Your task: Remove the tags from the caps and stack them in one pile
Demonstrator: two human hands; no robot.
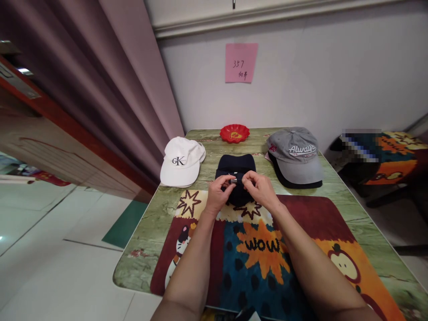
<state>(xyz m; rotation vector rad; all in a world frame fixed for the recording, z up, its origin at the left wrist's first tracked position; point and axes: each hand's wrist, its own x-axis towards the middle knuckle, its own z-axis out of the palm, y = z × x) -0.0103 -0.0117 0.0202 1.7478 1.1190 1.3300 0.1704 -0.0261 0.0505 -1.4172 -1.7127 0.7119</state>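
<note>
A dark navy cap (236, 164) lies at the middle of the table, its brim pointing away from me. At its near side my left hand (219, 189) pinches a small metal buckle (233, 181) on the cap's strap. My right hand (259, 185) is closed at the other end of the strap, thumb and fingertips together just right of the buckle. The strap itself is mostly covered by my fingers. To the left sits a white cap (182, 162) with dark letters. On the right a grey cap (294, 151) rests on top of a black cap (284, 178).
A red scalloped dish (234, 133) stands at the back of the green wood-patterned table (133, 263). A colourful mat (261, 267) lies under my forearms. A pink note (241, 63) is on the wall behind. A curtain (133, 67) hangs at the left, and another patterned surface (391, 151) stands at the right.
</note>
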